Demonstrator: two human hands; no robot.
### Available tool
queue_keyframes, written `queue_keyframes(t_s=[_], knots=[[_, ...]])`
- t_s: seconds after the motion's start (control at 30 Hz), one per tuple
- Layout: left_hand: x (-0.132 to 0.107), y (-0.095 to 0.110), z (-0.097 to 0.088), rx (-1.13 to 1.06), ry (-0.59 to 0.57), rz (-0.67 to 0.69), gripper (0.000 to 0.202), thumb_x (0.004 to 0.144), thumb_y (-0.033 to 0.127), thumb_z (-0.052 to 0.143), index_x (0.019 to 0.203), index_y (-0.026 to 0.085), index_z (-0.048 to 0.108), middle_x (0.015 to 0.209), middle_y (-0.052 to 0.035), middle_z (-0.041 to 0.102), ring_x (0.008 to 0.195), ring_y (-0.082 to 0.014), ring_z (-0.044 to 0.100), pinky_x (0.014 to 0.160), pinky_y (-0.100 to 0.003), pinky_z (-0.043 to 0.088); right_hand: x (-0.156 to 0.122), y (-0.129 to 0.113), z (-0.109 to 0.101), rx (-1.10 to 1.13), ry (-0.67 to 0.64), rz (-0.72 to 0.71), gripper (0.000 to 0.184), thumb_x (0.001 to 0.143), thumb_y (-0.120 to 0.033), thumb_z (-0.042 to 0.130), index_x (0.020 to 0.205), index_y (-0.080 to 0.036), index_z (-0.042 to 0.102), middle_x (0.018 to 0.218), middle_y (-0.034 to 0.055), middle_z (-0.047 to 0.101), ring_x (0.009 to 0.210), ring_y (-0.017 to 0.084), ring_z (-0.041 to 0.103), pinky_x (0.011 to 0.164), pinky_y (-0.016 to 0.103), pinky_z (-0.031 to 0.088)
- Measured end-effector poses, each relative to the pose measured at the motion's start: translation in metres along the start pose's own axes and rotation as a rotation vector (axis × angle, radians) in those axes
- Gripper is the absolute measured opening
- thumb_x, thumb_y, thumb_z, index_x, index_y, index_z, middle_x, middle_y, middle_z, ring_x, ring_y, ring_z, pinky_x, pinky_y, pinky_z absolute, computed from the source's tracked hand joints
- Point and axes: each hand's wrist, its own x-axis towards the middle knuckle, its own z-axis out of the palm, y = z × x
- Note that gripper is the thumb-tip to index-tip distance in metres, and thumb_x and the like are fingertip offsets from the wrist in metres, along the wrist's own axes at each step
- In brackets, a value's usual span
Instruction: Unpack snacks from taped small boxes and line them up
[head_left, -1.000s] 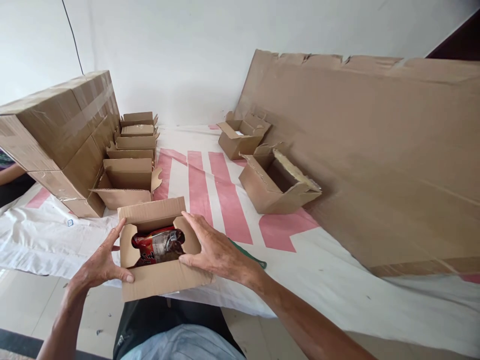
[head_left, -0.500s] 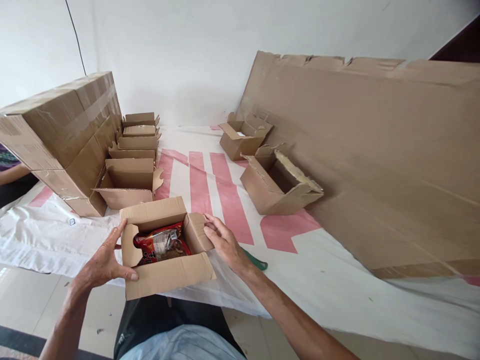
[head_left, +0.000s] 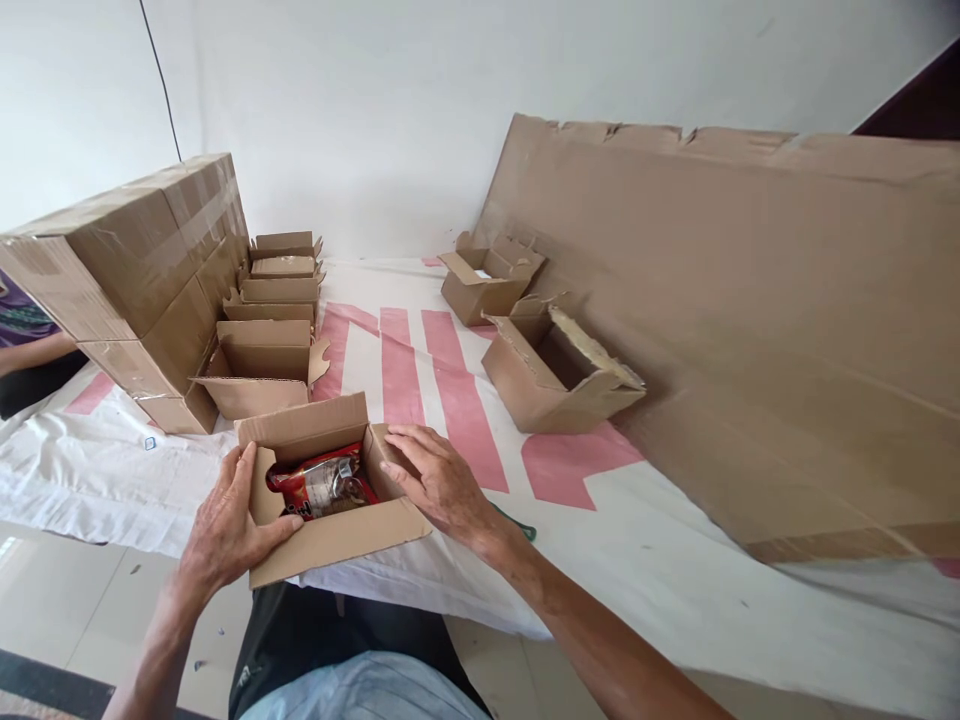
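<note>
A small open cardboard box (head_left: 341, 535) sits at the near edge of a white and pink sheet (head_left: 675, 560). Inside lies a red and black packet (head_left: 322, 485). My left hand (head_left: 225, 520) lies over the box's left flap, fingers stretched, thumb on the front flap. My right hand (head_left: 435, 480) rests flat on the right flap, fingers spread and pressing it inward. The back and front flaps stand open.
Several open small boxes (head_left: 262, 365) line up beside large taped cartons (head_left: 135, 280) at left. Two more open boxes (head_left: 555, 370) sit mid-sheet. A big cardboard sheet (head_left: 750, 330) leans on the wall at right. Another person's arm (head_left: 30, 350) shows at far left.
My left hand has moved from the box's side up onto the left flap. My right hand left the box opening, went to the right flap and now lies flat on it.
</note>
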Motion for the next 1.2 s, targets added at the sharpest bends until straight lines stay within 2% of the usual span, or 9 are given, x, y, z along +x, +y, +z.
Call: queue_keyframes(t_s=[0.13, 0.33, 0.43, 0.53, 0.67, 0.73, 0.97, 1.1, 1.2], knots=[[-0.006, 0.012, 0.008, 0.122, 0.155, 0.028, 0.078, 0.088, 0.041, 0.074, 0.158, 0.022, 0.046, 0.164, -0.0199, 0.046, 0.139, -0.0425, 0.061, 0.107, -0.059, 0.059, -0.005, 0.002, 0.002, 0.029, -0.011, 0.041, 0.035, 0.104, -0.036, 0.059, 0.134, -0.022, 0.071, 0.137, 0.0154, 0.073, 0.126, 0.034, 0.07, 0.107, 0.055, 0.061], [-0.017, 0.017, -0.003, 0.096, 0.487, 0.256, 0.052, 0.102, 0.012, 0.049, 0.152, 0.023, 0.054, 0.155, -0.017, 0.057, 0.146, -0.032, 0.057, 0.12, -0.054, 0.05, -0.005, -0.001, 0.0, 0.102, -0.044, 0.071, 0.034, 0.105, -0.037, 0.057, 0.133, -0.022, 0.071, 0.134, 0.0147, 0.073, 0.124, 0.032, 0.071, 0.106, 0.05, 0.061], [-0.02, 0.016, -0.01, 0.136, 0.441, 0.333, 0.043, 0.101, 0.008, 0.048, 0.135, 0.024, 0.068, 0.141, -0.0122, 0.069, 0.146, -0.0324, 0.057, 0.12, -0.056, 0.05, -0.004, -0.002, -0.001, 0.107, -0.048, 0.072, 0.035, 0.105, -0.038, 0.057, 0.131, -0.019, 0.071, 0.134, 0.0161, 0.073, 0.124, 0.032, 0.071, 0.104, 0.049, 0.062], [-0.02, 0.016, -0.014, 0.158, 0.355, 0.338, 0.028, 0.101, 0.021, 0.06, 0.125, 0.024, 0.074, 0.133, -0.0109, 0.075, 0.147, -0.0368, 0.055, 0.119, -0.061, 0.05, -0.003, -0.003, -0.003, 0.107, -0.064, 0.078, 0.035, 0.105, -0.038, 0.057, 0.131, -0.02, 0.071, 0.135, 0.0161, 0.073, 0.125, 0.032, 0.071, 0.104, 0.049, 0.062], [-0.018, 0.012, -0.017, 0.19, 0.242, 0.352, 0.069, 0.087, 0.054, 0.083, 0.144, 0.022, 0.063, 0.15, -0.0172, 0.066, 0.15, -0.0451, 0.051, 0.117, -0.068, 0.05, -0.001, -0.005, -0.01, 0.099, -0.119, 0.079, 0.034, 0.104, -0.036, 0.059, 0.13, -0.02, 0.07, 0.137, 0.016, 0.072, 0.126, 0.033, 0.071, 0.104, 0.05, 0.062], [-0.018, 0.009, -0.018, 0.183, 0.181, 0.337, 0.088, 0.081, 0.061, 0.086, 0.154, 0.023, 0.054, 0.159, -0.0194, 0.057, 0.15, -0.0466, 0.05, 0.114, -0.068, 0.052, 0.002, -0.006, -0.015, 0.078, -0.153, 0.08, 0.033, 0.103, -0.035, 0.06, 0.131, -0.02, 0.07, 0.138, 0.0159, 0.072, 0.126, 0.033, 0.071, 0.106, 0.052, 0.061], [-0.029, 0.006, -0.007, 0.064, 0.202, 0.192, 0.111, 0.075, 0.058, 0.092, 0.165, 0.028, 0.035, 0.168, -0.0193, 0.045, 0.15, -0.0443, 0.052, 0.111, -0.06, 0.058, 0.019, -0.018, -0.032, -0.139, -0.271, -0.004, 0.028, 0.099, -0.025, 0.067, 0.126, -0.018, 0.07, 0.13, 0.0169, 0.073, 0.113, 0.034, 0.073, 0.094, 0.052, 0.064], [-0.031, 0.006, 0.0, 0.003, 0.259, 0.196, 0.115, 0.071, 0.06, 0.095, 0.164, 0.029, 0.035, 0.166, -0.0192, 0.046, 0.151, -0.0449, 0.051, 0.113, -0.06, 0.057, 0.033, -0.033, -0.031, -0.244, -0.27, -0.16, 0.016, 0.1, -0.015, 0.063, 0.114, -0.016, 0.071, 0.117, 0.016, 0.074, 0.108, 0.032, 0.07, 0.095, 0.049, 0.061], [-0.031, 0.005, 0.003, -0.04, 0.269, 0.207, 0.113, 0.072, 0.058, 0.095, 0.163, 0.029, 0.036, 0.165, -0.0185, 0.047, 0.15, -0.0441, 0.051, 0.115, -0.06, 0.054, 0.048, -0.048, -0.022, -0.219, -0.384, -0.289, 0.011, 0.104, -0.016, 0.061, 0.104, -0.018, 0.072, 0.111, 0.0125, 0.074, 0.103, 0.028, 0.069, 0.093, 0.044, 0.058]])
